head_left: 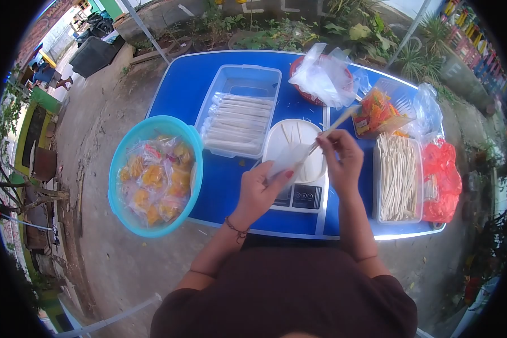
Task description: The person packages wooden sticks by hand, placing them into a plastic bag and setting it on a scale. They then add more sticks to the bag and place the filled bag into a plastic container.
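My left hand [263,188] pinches a small clear plastic bag [288,160] between thumb and fingers. Closed around a few pale thin sticks [342,118], my right hand [342,155] holds them slanted, with their lower ends at the bag. Both hands are above a white kitchen scale [274,141], where a few loose sticks [292,132] lie on the round plate. To the right of my right hand, a clear plastic box [419,194] is filled with many more such sticks [397,177].
Filled bags lie in a turquoise basin [116,188] at left. A clear tray [248,75] holds wrapped stick packs [239,117]. Behind the scale stand a red basket [294,66] with plastic bags [324,76] and a container of orange packets [374,110]. A red plastic bag [440,180] lies far right.
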A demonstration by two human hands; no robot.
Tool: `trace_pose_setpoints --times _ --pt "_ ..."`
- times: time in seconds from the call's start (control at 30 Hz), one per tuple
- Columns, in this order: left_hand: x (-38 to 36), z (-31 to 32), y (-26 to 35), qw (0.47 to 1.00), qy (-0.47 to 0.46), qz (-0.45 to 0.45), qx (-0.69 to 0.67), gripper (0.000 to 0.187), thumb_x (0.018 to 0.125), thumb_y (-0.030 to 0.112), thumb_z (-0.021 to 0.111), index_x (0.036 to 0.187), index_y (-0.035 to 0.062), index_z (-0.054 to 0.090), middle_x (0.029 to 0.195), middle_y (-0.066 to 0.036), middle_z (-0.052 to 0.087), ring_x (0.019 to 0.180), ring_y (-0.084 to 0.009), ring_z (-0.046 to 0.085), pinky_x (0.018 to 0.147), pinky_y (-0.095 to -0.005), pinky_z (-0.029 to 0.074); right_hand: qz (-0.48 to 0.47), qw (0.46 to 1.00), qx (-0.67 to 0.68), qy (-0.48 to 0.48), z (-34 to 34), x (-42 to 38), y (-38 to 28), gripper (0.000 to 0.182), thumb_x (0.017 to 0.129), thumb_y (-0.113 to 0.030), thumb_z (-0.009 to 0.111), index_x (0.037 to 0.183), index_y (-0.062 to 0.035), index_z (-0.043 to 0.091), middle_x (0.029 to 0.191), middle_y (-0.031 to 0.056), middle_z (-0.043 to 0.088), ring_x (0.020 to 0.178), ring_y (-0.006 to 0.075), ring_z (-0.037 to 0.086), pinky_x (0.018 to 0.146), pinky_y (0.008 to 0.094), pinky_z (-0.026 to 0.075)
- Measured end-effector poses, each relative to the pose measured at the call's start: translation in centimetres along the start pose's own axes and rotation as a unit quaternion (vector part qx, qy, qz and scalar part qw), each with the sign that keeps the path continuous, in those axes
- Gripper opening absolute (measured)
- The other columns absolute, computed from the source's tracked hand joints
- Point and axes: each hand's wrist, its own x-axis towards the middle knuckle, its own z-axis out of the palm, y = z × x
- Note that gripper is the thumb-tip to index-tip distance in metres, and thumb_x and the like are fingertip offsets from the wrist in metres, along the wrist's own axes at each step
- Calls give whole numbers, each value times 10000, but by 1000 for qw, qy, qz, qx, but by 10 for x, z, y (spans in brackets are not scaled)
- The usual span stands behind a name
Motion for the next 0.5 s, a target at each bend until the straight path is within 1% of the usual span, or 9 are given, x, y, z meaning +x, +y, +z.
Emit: trace_pose_setpoints --times 0.03,0.1,0.13,0.2,0.23,0.3,0.33,0.43,0.5 --pt "-1 0 -1 1000 15 11 24 225 913 193 686 991 -19 693 720 -49 658 645 -23 540 556 -223 433 24 996 84 25 -4 2 -7 85 894 -21 670 945 36 631 863 64 668 743 91 611 663 242 498" --pt "-4 -2 5 998 13 17 60 221 896 203 707 948 -11 710 649 -55 636 589 -32 528 518 -228 405 27 978 193 73 -9 6 -28 103 918 -45 654 960 37 608 880 69 660 755 106 614 687 241 501" --pt "-5 -2 8 997 12 19 79 220 888 208 717 927 -8 718 614 -59 626 561 -36 522 499 -231 391 7 970 225 89 -11 8 -34 105 922 -49 648 968 33 601 890 77 657 759 112 614 690 245 504" --pt "-6 0 9 995 13 48 88 230 876 218 731 913 -9 722 615 -64 634 545 -36 516 488 -233 380 -33 950 285 122 -13 9 -43 110 931 -57 636 984 24 586 911 94 653 767 122 615 698 253 508" --pt "-7 1 10 994 14 62 92 235 870 223 738 905 -9 725 615 -67 638 537 -36 513 483 -233 375 -41 944 305 121 -13 9 -48 105 934 -55 631 986 22 582 921 99 652 773 126 615 699 256 508" --pt "-10 0 15 994 -14 36 104 234 857 201 752 943 -14 722 685 -63 683 579 -45 565 511 -214 409 -58 929 345 120 -12 10 -55 96 939 -51 619 990 18 574 941 109 649 785 134 615 702 263 509" --pt "-10 -1 18 993 -27 23 110 238 850 190 759 962 -16 720 719 -61 705 599 -49 591 525 -204 425 -61 931 343 106 -12 10 -56 97 940 -50 617 990 20 572 942 111 648 790 135 615 706 265 509" --pt "-11 2 21 993 -12 44 110 257 852 246 755 915 -1 730 635 -88 656 526 -61 560 487 -244 402 -63 939 332 71 -10 7 -59 99 939 -43 614 991 25 565 943 114 647 806 137 615 720 272 510" --pt "-11 1 23 991 -16 45 125 267 849 254 758 925 0 729 638 -86 660 527 -68 573 491 -245 410 -54 945 318 55 -7 1 -62 99 935 -35 615 989 28 562 941 116 646 818 140 617 737 277 510"
